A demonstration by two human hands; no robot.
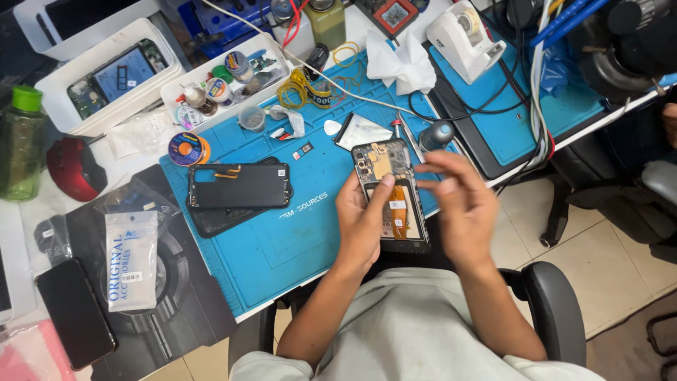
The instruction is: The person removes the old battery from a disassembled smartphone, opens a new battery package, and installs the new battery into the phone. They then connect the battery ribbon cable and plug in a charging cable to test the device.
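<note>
Hands meet over the blue mat (282, 240): my left hand (360, 222) grips the opened phone (390, 194) above the worktop's near edge; my right hand (462, 204) hovers just beside it, fingers loosely curled, holding nothing I can see.

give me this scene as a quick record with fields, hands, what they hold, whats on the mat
setting: repair bench covered by a blue work mat
left hand: holds an opened phone from its left side, thumb on the exposed inside
right hand: raised beside the phone's right edge, fingers spread and blurred; contact unclear
phone state: back off, internals and an orange flex strip showing
on mat: black back cover, solder spool, screwdriver
off mat: white parts tray, green bottle, tape dispenser
</note>
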